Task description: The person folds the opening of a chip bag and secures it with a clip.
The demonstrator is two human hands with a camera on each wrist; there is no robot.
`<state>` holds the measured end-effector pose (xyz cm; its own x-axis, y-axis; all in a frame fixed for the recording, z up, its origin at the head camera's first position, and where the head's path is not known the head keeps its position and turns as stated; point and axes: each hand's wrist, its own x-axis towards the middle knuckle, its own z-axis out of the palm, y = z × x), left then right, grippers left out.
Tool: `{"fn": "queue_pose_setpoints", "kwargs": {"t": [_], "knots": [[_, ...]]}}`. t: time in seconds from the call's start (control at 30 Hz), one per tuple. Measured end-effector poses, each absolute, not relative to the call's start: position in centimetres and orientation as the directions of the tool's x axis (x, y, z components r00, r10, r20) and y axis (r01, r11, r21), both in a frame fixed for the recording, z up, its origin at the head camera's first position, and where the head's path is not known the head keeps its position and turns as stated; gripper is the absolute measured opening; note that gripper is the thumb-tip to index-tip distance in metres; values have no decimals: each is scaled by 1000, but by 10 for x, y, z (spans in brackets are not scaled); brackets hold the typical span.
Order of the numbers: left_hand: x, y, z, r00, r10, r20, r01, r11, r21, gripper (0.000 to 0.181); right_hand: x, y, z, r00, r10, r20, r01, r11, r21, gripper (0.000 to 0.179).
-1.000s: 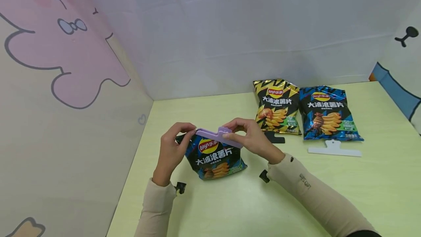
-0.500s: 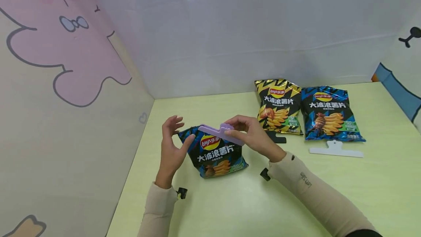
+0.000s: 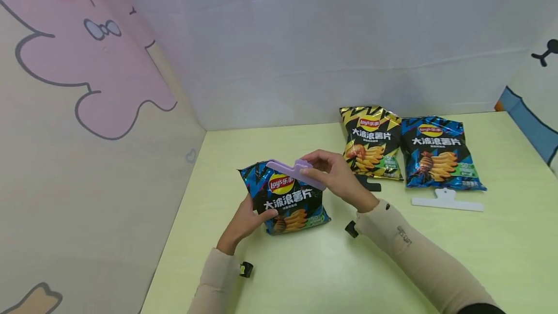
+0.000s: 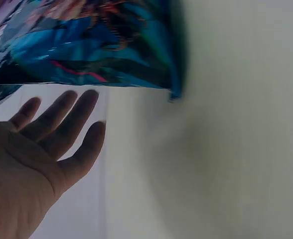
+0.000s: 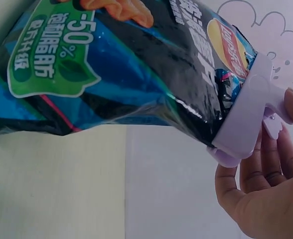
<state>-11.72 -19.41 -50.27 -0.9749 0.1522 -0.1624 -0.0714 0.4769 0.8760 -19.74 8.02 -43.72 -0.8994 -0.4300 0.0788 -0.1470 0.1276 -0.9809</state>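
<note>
In the head view my right hand [image 3: 333,171] pinches a purple bag clip [image 3: 292,172] by its raised handle, thumb in front. The clip lies across the top of a blue-and-black potato chip bag [image 3: 289,202]. In the right wrist view the clip [image 5: 246,112] spans the bag's end, gripping the film. My left hand [image 3: 246,219] is at the bag's lower left, its thumb before the front and its other fingers hidden behind. The left wrist view has the left hand [image 4: 47,149] with fingers spread and relaxed, just beside the bag [image 4: 86,55], with a gap visible.
A yellow-and-black chip bag [image 3: 370,142] and another blue chip bag [image 3: 440,154] lie at the back right of the table [image 3: 348,275]. A black clip [image 3: 369,184] and a white clip [image 3: 448,200] lie in front of them. Fabric walls border the table.
My left hand has let go of the bag's top left corner, opened, and moved down to its lower left side. The right hand keeps its hold on the clip.
</note>
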Motion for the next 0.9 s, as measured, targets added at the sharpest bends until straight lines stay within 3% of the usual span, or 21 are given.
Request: {"fn": "queue_pose_setpoints", "kwargs": {"t": [0.4,0.9], "knots": [[-114,-188,-526,-927,308,-214,-26,517,856,81,-209,79,-440,-897,-438,60,-135,142,-981,30],[-119,-184,-529,-944,274,-185,-38,466,884,69,-212,81,-447,-906,-422,8,-82,158,-984,39]]}}
